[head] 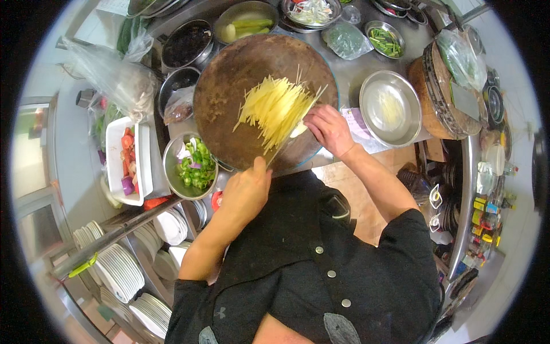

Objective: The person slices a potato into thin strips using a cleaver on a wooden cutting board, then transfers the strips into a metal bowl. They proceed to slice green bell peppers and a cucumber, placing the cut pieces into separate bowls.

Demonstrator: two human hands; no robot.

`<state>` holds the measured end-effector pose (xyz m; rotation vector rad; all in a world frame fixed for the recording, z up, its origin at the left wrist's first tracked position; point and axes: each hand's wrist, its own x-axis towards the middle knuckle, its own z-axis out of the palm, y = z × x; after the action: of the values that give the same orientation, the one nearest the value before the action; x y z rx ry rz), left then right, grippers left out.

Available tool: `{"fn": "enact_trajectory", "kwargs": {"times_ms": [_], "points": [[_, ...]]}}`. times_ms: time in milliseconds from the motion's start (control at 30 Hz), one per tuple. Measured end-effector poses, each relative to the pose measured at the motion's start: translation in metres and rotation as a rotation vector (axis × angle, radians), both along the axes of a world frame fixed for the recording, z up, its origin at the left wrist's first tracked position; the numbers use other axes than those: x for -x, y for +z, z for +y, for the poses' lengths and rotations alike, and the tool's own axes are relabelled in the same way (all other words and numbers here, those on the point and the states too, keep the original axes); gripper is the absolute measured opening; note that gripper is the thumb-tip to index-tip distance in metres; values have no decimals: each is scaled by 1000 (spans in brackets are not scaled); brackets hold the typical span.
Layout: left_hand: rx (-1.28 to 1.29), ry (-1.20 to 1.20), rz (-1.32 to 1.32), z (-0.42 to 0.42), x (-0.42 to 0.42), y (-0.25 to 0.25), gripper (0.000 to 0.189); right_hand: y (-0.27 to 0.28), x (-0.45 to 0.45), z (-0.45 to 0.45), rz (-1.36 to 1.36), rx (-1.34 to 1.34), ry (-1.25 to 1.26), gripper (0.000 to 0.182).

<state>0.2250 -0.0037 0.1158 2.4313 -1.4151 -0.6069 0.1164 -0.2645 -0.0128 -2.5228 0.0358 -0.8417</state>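
A round wooden chopping block (223, 81) lies before me, with a heap of pale yellow shreds (270, 109), likely potato, on it. My left hand (249, 185) grips the handle of a kitchen knife at the block's near edge. The knife blade (281, 148), seen nearly edge-on, slants up to the right along the heap. On the blade's right side my right hand (328, 129) has its fingertips bent over a pale peeled piece (298, 129), mostly hidden beneath them. A few shreds stick up beside the blade's far end.
Right of the block stands a steel bowl (365, 101) with shreds in liquid. A bowl of cut green peppers (197, 167) and a white tub (144, 172) of vegetables are at left. A second thick block (434, 92) carries a cleaver (465, 101). Plates (118, 271) fill shelves below left.
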Motion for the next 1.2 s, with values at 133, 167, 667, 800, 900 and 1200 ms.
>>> {"fn": "enact_trajectory", "kwargs": {"times_ms": [133,167,667,800,900,1200], "points": [[15,17,14,15,-1,1,25,3,-2,0,-25,29,1,22],[5,36,1,10,2,-18,25,3,-3,0,-27,28,8,22],[7,4,2,4,-1,-3,24,2,-1,-1,-25,22,-12,20],[0,30,17,10,0,-14,23,4,-1,2,-30,21,-16,20],[-8,34,6,6,3,-15,24,3,-2,2,-35,32,-15,20],[-23,93,69,12,5,-24,24,1,0,2,-32,37,-13,20]]}}
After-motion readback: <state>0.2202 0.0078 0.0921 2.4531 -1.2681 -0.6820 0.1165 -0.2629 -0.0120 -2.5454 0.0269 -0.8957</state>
